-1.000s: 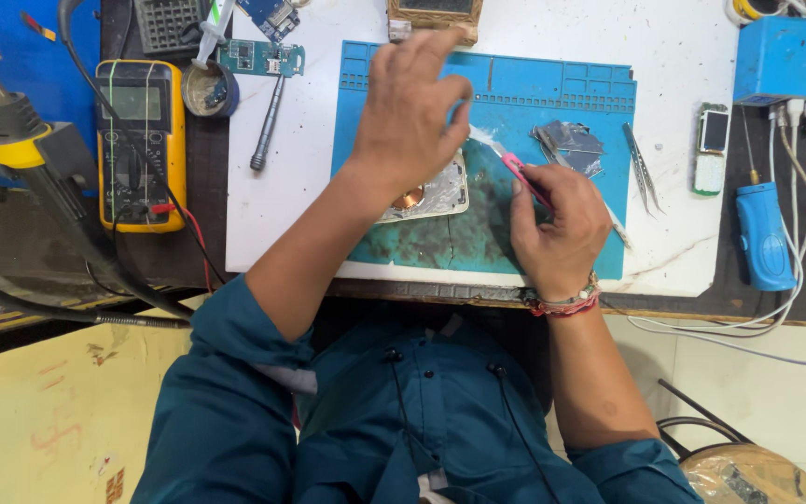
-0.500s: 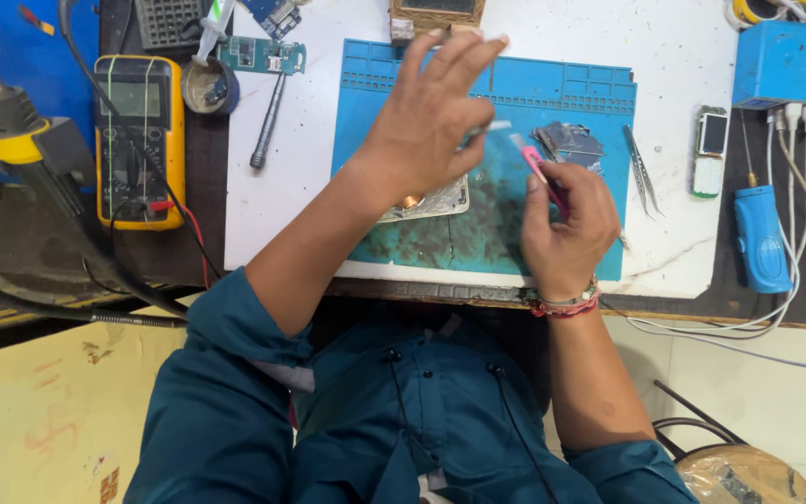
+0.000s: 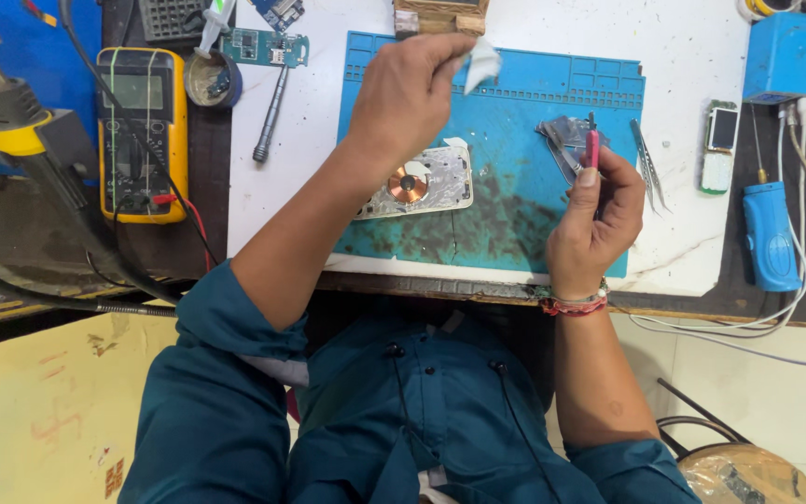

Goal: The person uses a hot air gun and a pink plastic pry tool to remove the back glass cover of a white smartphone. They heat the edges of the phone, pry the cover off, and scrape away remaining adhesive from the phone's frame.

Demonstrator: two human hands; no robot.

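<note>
My left hand (image 3: 408, 93) is raised over the far part of the blue work mat (image 3: 515, 121) and pinches a small white scrap (image 3: 482, 63) between its fingertips. Below my forearm lies an opened phone back (image 3: 422, 182) with a round copper coil, on the stained part of the mat. My right hand (image 3: 594, 219) is at the mat's right side, closed around a thin pink-handled tool (image 3: 592, 149) held upright. Just beyond it rest some metal shield pieces (image 3: 566, 135).
Tweezers (image 3: 647, 163) and a small phone (image 3: 720, 145) lie right of the mat, with a blue box (image 3: 795, 56) and blue handheld device (image 3: 769, 233) further right. A yellow multimeter (image 3: 142, 131), a screwdriver (image 3: 270, 117) and a green circuit board (image 3: 263, 47) sit left.
My left hand lifted off the phone back and moved toward the far edge, now pinching the white scrap. My right hand drew back to the right and turned the pink tool upright.
</note>
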